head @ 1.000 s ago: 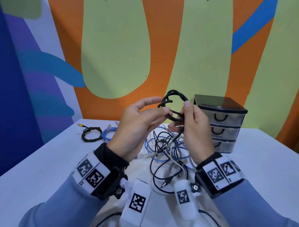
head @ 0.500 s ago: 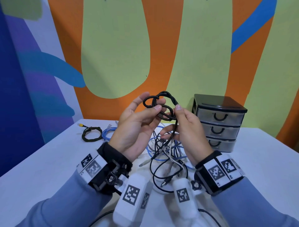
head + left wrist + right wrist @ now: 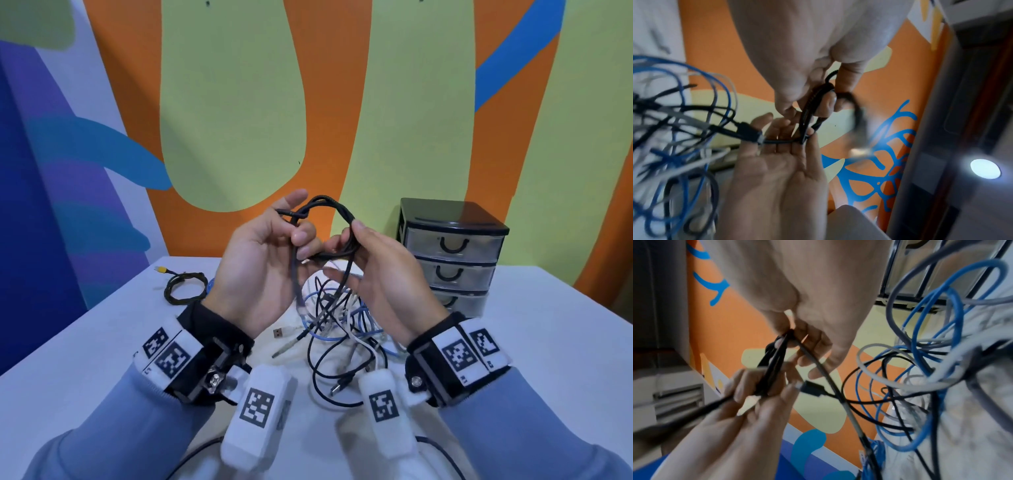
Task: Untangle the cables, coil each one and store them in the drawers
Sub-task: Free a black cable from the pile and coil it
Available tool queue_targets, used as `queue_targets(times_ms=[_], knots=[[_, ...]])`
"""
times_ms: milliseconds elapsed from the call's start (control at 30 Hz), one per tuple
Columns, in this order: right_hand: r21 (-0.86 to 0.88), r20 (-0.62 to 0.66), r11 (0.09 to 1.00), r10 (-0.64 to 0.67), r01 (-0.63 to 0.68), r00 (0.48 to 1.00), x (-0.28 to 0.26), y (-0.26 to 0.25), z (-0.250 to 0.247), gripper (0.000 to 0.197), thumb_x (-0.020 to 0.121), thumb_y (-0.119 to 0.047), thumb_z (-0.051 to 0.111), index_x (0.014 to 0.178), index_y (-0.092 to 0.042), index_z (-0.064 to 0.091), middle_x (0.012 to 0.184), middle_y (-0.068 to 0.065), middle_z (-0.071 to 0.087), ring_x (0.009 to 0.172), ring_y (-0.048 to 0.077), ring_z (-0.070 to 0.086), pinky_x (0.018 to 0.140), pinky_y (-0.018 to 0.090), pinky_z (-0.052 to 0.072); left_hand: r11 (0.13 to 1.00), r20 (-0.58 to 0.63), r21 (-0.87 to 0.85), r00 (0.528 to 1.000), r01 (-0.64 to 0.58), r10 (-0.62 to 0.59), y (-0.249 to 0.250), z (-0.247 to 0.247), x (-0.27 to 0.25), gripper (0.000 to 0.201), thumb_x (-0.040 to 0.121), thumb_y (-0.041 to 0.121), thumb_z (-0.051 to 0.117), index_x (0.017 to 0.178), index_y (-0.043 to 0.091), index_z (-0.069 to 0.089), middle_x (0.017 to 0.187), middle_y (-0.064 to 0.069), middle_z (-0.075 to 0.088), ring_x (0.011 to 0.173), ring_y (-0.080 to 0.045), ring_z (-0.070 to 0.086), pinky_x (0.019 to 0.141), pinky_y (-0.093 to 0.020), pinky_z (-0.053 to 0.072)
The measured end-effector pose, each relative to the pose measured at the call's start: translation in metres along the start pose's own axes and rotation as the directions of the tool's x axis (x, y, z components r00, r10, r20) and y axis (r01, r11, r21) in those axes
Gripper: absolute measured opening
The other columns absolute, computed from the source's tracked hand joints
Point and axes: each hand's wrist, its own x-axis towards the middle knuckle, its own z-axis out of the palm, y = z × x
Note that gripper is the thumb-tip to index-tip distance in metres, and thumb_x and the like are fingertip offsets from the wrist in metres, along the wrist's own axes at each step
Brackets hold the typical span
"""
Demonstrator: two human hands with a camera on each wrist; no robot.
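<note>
Indoor recording or demonstration room, not a home — a white table set against a painted mural wall at 12 o'clock, small plastic drawer unit at 2 o'clock, tagged wrist cameras worn.

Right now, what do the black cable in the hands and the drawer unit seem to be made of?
The black cable looks fabric-braided: a fine woven, matte texture shows along its loop, though blur leaves this uncertain. The drawer unit looks plastic: a glossy black frame that reflects light, and three translucent, smoky drawer fronts with curved black handles.
</note>
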Motion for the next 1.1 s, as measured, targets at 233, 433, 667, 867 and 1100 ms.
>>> queue_targets(times_ms=[233,433,667,867,1100], knots=[[0.16,0.175,0.979,0.094,-0.123,0.98,-0.009,-0.017,-0.002,0.026,0.1,-0.027,0.047,0.102,-0.003,0.058,0.069,0.011,0.048,0.083,0.032,0.062,0.1,0.049,0.047,0.877,-0.062,0.472,0.989,-0.087,0.131,-0.002,0.0,0.003,0.045,0.091,-0.012,0.032,0.124,0.005,0.057,0.063,-0.002,0.033,0.056,-0.016,0.031,0.056,-0.024,0.036],[-0.068,0.14,0.995,0.088,-0.079,0.986,-0.009,-0.017,0.003,0.036,0.109,-0.037,0.048,0.086,-0.01,0.057,0.061,0.001,0.026,0.059,0.016,0.027,0.06,0.019,0.041,0.592,0.074,0.793,0.988,-0.143,0.139,-0.004,-0.006,0.0,0.042,0.099,0.0,0.05,0.133,0.024,0.057,0.085,-0.008,0.059,0.075,-0.015,0.057,0.076,-0.031,0.048],[0.094,0.095,0.995,0.033,-0.042,0.995,-0.003,-0.01,0.001,0.032,0.111,-0.029,0.044,0.094,-0.008,0.059,0.063,-0.004,0.026,0.054,0.01,0.023,0.065,0.026,0.042,0.292,0.041,0.948,0.957,-0.129,0.287,-0.007,-0.015,0.004,0.061,0.093,0.017,0.072,0.147,0.035,0.049,0.07,0.015,0.062,0.061,-0.011,0.067,0.079,-0.05,0.063],[0.142,-0.019,0.99,0.0,0.003,1.0,0.0,-0.01,0.0,0.032,0.112,-0.028,0.043,0.092,-0.008,0.058,0.066,-0.004,0.02,0.053,0.009,0.02,0.059,0.025,0.038,0.649,-0.028,0.76,1.0,0.013,0.013,0.007,-0.009,-0.001,0.068,0.087,0.008,0.085,0.143,0.028,0.053,0.095,-0.018,0.08,0.095,-0.026,0.077,0.105,-0.042,0.051],[0.129,-0.085,0.991,-0.025,0.036,0.996,0.003,-0.007,-0.004,0.033,0.112,-0.03,0.044,0.091,-0.01,0.06,0.062,-0.005,0.024,0.049,0.008,0.024,0.062,0.025,0.042,0.801,0.014,0.595,0.996,0.064,-0.09,-0.002,0.001,-0.005,0.071,0.081,0.008,0.088,0.142,0.023,0.055,0.099,-0.017,0.079,0.105,-0.039,0.075,0.09,-0.039,0.044]])
